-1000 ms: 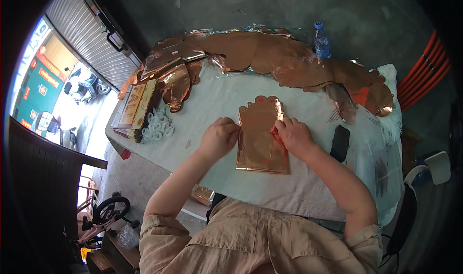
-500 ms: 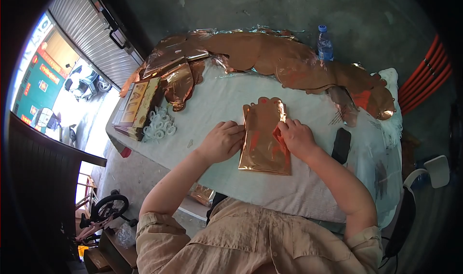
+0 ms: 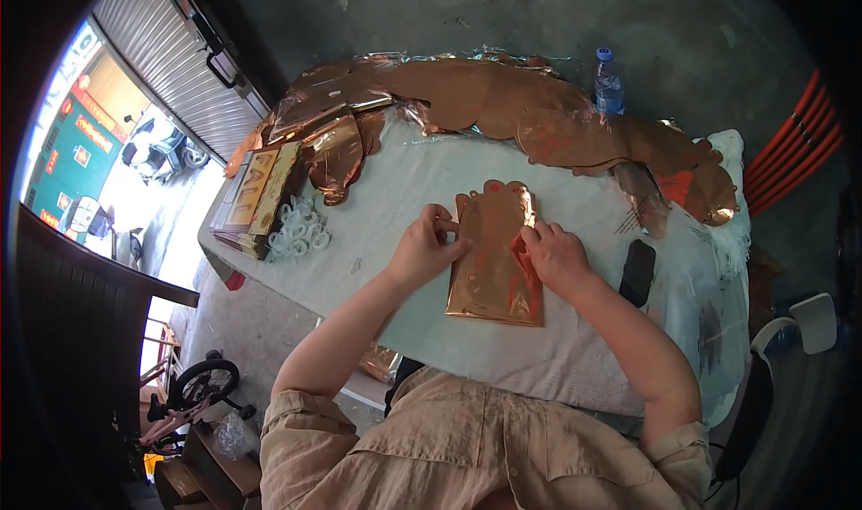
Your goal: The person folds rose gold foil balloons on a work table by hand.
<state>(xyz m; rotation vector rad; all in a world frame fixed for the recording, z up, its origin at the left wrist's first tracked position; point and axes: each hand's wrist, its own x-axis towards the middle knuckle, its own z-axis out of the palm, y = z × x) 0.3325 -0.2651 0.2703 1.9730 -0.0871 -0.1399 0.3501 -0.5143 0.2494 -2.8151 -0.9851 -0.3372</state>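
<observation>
A shiny gold foil packet point(image 3: 492, 272) with a scalloped top lies on the white cloth-covered table point(image 3: 409, 182) in front of me. My left hand point(image 3: 431, 247) touches its left edge, thumb on the foil and the fingers curled above; whether it pinches a layer is too small to tell. At the right edge my right hand point(image 3: 555, 256) has its fingers closed on the packet's border, beside a reddish patch. Many copper-coloured foil sheets point(image 3: 476, 92) are spread in an arc along the far side.
White rings point(image 3: 301, 230) lie beside stacked printed packets point(image 3: 254, 200) at the left. A water bottle point(image 3: 608, 83) stands at the back. To the right are a black phone point(image 3: 637, 272) and clear plastic bags point(image 3: 687, 276). A chair point(image 3: 813, 321) is at far right.
My left hand has moved slightly up and right, its fingers lifting off the packet's side and its thumb coming onto the foil edge. My right hand has barely moved.
</observation>
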